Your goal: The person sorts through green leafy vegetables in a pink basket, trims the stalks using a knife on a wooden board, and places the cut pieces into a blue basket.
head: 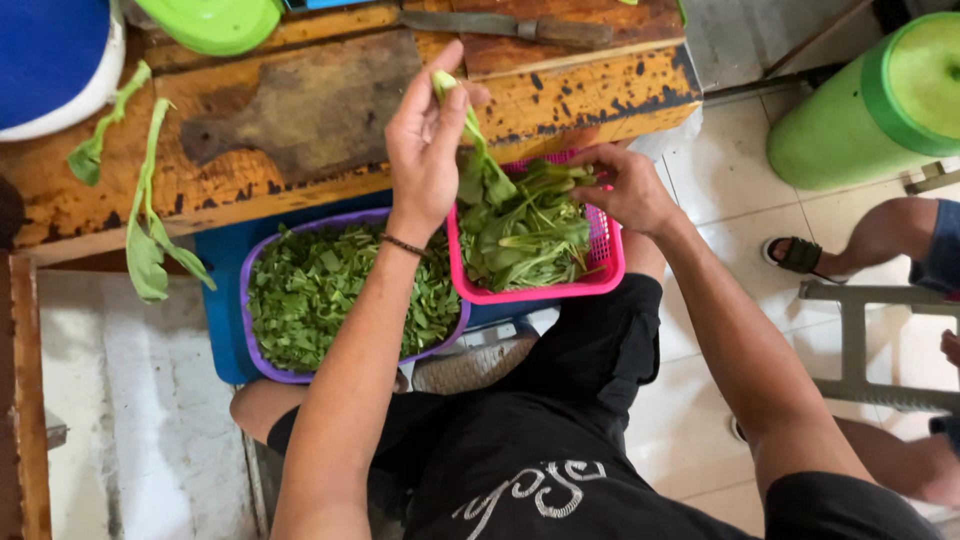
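My left hand (425, 140) is raised over the worn wooden table (590, 95) and grips a leafy green stalk (478, 150) that hangs down toward the pink basket (605, 262). That basket holds whole green leaves (520, 235). My right hand (622, 185) reaches into the basket's far side, its fingers curled around leaves there. Left of it sits a purple basket (262, 255) filled with chopped greens (310, 295). Both baskets rest near my lap.
A wooden cutting board (290, 115) and a knife (510, 28) lie on the table. Two loose stalks (145, 215) hang over its left edge. A green lidded bin (880, 100) stands at right, beside another person's sandalled foot (795, 255) and a stool (870, 340).
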